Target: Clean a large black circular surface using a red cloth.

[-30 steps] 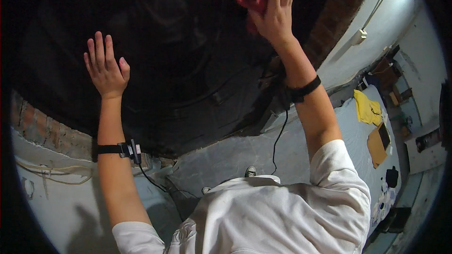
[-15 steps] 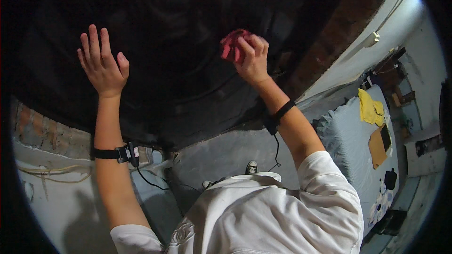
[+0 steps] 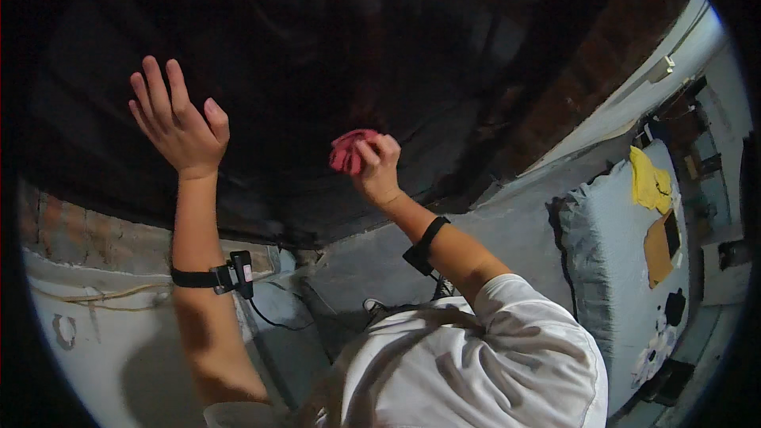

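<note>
A crumpled red cloth is bunched in my right hand, its fingers closed over it. The cloth is against or just in front of a large dark, glossy surface that shows faint reflections; whether it touches cannot be seen for sure. To the left, my left hand lies flat along that same surface with its fingers stretched and thumb apart, holding nothing. Each forearm wears a black strap, and the left strap carries a small black device with a cable.
At the right stands a bed with a grey-blue cover, bearing a yellow cloth and a brown board. A brick ledge and cables run along the wall at lower left. Grey floor lies below.
My right hand has moved down and to the left with the red cloth, its elbow more bent. My left hand stays open in nearly the same place. The whole view has shifted slightly.
</note>
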`<state>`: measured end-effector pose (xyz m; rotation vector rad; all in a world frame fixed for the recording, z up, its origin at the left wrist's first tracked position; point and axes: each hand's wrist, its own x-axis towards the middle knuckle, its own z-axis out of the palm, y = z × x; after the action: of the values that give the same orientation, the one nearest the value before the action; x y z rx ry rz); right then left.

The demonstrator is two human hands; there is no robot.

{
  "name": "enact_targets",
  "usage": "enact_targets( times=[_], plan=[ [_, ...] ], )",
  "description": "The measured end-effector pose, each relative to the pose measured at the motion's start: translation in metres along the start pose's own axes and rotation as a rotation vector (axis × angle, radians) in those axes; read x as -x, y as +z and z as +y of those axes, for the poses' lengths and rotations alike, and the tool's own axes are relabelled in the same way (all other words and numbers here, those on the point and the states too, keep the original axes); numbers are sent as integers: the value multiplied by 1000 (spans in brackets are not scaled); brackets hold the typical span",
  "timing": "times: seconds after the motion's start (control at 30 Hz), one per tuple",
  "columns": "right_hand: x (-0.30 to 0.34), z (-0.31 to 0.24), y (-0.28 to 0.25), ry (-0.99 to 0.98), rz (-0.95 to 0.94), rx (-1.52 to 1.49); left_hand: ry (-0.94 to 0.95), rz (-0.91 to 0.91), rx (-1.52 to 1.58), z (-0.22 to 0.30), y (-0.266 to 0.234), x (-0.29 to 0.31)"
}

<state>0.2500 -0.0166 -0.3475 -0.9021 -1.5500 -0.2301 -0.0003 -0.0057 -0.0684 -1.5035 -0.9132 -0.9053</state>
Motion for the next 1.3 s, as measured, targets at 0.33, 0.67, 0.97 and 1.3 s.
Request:
enact_targets(
  times=[0.33,0.67,0.97,1.3],
  plan=[
    [-23,-33,-33,-175,-595,-203,-32,-33,25,1,-1,2],
    [-226,41,-185,-315,73,224,-59,-28,36,0,-2,0],
    [-237,69,-154,-411,-26,388,-49,-17,22,-2,-2,3],
    [-98,44,-71,-182,19,256,-45,-1,46,1,1,4]
  ],
)
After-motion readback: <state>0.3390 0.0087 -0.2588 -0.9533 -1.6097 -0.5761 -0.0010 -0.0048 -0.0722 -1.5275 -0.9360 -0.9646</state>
